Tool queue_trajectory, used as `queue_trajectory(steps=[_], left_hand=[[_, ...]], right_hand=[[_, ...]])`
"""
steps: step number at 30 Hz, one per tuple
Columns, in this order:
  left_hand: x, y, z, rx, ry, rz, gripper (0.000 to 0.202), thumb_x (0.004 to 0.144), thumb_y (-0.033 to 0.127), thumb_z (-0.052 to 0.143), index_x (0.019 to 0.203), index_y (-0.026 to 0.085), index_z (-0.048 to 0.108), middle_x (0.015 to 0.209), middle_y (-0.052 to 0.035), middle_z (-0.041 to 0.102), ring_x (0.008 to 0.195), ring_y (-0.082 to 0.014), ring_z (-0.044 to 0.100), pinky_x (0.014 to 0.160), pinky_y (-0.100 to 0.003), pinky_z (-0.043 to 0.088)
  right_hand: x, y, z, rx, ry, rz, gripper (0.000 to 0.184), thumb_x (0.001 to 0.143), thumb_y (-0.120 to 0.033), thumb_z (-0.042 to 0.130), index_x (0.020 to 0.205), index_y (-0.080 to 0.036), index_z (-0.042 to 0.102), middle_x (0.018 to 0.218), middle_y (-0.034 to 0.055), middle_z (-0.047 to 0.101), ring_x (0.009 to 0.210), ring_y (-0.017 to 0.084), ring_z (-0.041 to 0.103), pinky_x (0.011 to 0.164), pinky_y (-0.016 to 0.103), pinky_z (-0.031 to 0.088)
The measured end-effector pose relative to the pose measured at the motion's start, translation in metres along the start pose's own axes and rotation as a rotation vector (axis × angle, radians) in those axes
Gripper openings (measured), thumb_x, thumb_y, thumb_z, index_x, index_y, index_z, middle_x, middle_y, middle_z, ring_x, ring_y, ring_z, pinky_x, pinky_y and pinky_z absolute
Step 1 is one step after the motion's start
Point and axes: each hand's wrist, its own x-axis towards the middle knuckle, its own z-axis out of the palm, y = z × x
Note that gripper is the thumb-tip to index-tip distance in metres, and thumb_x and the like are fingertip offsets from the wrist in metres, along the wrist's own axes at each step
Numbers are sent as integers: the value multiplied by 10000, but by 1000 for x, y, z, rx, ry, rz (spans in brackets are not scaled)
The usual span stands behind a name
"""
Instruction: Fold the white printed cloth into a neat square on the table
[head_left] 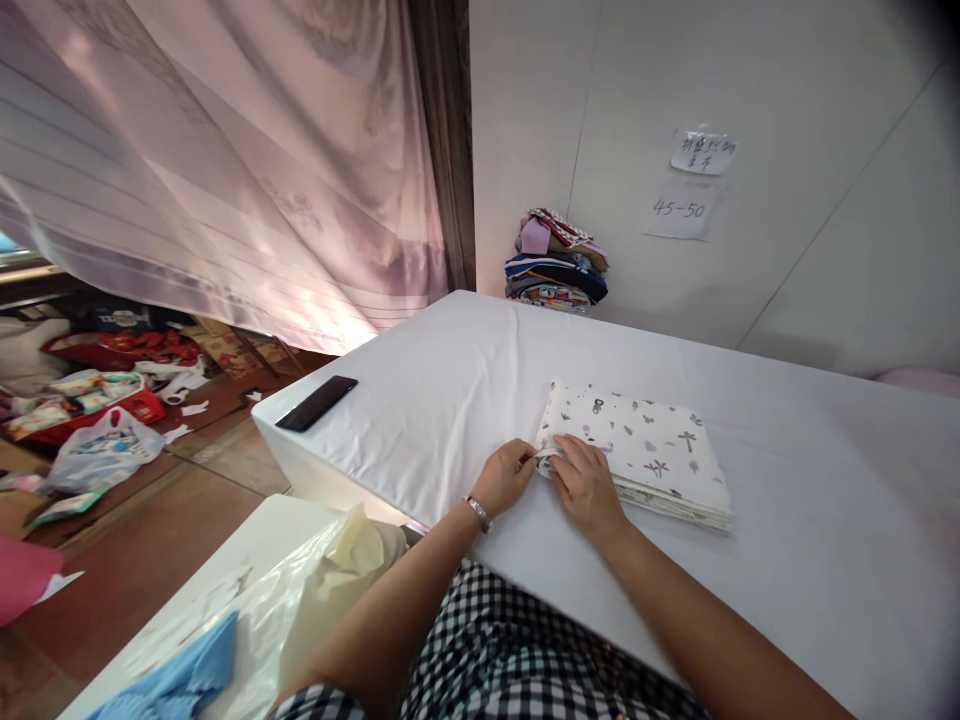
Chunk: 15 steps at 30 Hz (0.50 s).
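Observation:
A folded white cloth with small printed motifs (645, 450) lies on the white-covered table (450, 400). My left hand (504, 478), with a bracelet on the wrist, is closed in a pinch on the cloth's near left corner. My right hand (586, 486) rests on the same corner, fingers curled and pressing the cloth's edge. Both hands touch each other at that corner.
A black phone (316, 403) lies near the table's left corner. A pile of folded clothes (556, 258) stands against the far wall below two paper notes (688, 185). A plastic bag with cloth (315, 590) sits at my lower left. Bags and boxes litter the floor (97, 400).

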Motion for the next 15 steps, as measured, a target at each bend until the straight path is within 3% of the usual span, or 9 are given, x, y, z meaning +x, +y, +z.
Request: queue_trajectory(steps=[5, 11, 15], left_hand=[[-1, 0, 0, -16, -7, -17, 113, 772, 181, 472, 802, 185, 581, 719, 10, 593, 660, -121, 527, 647, -245, 421], [-1, 1, 1, -40, 4, -44, 110, 776, 217, 477, 789, 182, 580, 706, 12, 588, 639, -118, 515, 621, -243, 414], [-1, 0, 2, -51, 4, -48, 98, 761, 212, 489, 781, 181, 580, 703, 15, 587, 637, -113, 515, 618, -239, 414]], right_hand=[[1, 2, 4, 40, 62, -49, 221, 877, -136, 386, 921, -162, 601, 1221, 96, 537, 1162, 223, 420, 927, 388, 344], [0, 3, 5, -5, 17, -50, 271, 865, -125, 399, 1052, -181, 587, 1240, 93, 518, 1170, 232, 409, 926, 389, 339], [3, 2, 5, 12, 9, -43, 256, 868, -126, 390, 1002, -174, 603, 1229, 97, 521, 1168, 234, 404, 925, 392, 334]])
